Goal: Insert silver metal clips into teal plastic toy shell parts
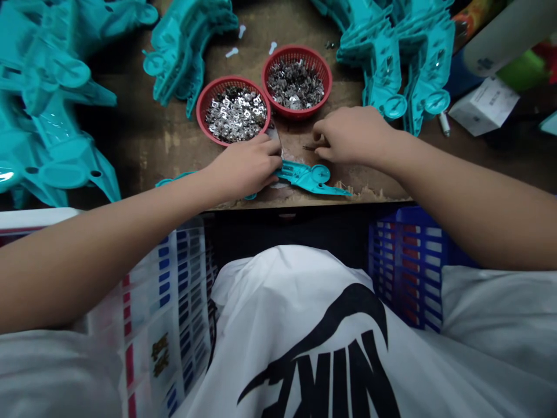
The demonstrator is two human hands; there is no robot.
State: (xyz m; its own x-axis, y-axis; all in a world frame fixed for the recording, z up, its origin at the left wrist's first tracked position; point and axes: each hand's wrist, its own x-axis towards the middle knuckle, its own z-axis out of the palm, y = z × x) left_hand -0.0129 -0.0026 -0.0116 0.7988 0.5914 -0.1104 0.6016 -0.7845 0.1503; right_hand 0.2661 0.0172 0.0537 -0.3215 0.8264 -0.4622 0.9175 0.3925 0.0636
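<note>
With your left hand (243,169), keep the fingers closed on the teal plastic part (300,176) so it lies flat at the edge of the desk (152,139), and hold your right hand (354,136) steady, its fingers narrowed at the thin dark pin (310,147), though you cannot tell if they grip it.

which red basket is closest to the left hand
The lower-left red basket, holding bright silvery metal pieces: its rim sits right at the left hand, while the other red basket stands farther away.

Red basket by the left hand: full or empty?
Full: small silver metal pieces fill the red basket almost to its rim.
</note>
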